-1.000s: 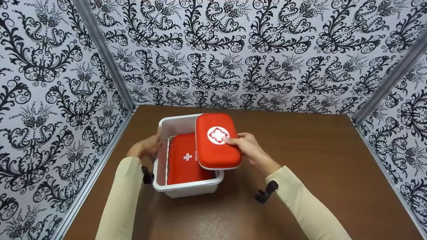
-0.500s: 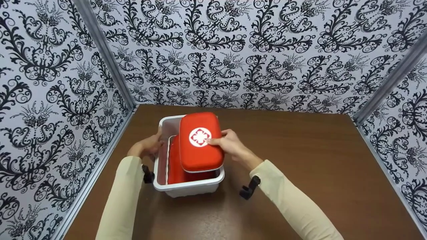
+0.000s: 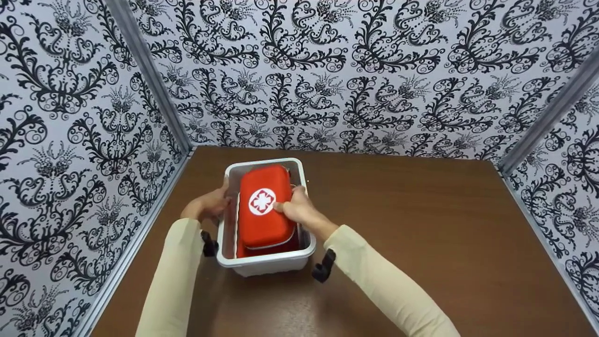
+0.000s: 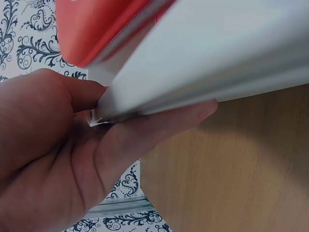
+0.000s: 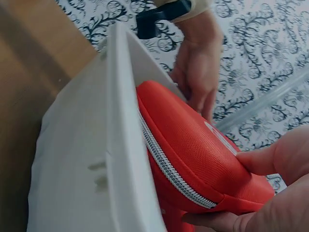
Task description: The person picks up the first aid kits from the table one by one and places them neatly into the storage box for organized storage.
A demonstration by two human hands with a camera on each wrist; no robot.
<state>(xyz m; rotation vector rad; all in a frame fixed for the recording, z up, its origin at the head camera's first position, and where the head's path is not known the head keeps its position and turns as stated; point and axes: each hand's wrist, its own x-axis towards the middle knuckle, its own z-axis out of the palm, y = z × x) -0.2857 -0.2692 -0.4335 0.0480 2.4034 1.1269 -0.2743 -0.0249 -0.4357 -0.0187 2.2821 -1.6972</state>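
A red zippered first aid case (image 3: 264,227) with a white cross emblem is partly down inside a white plastic bin (image 3: 266,257). My right hand (image 3: 299,209) grips its right side, thumb on top by the emblem and fingers beneath, as the right wrist view shows. Under the case lies a flat red first aid pouch (image 3: 240,250), mostly covered. My left hand (image 3: 211,202) holds the bin's left wall; in the left wrist view the thumb is inside the rim and the fingers (image 4: 159,125) run along the outside.
The bin stands on a brown wooden table (image 3: 412,224), left of its middle. Patterned black-and-white panels (image 3: 327,84) rise behind and at both sides, joined by grey metal posts (image 3: 154,79). Each wrist carries a black camera mount (image 3: 324,266).
My right hand has brought the first aid case left and down, from over the bin's right rim into the bin, covering the pouch. My left hand stays on the bin's wall.
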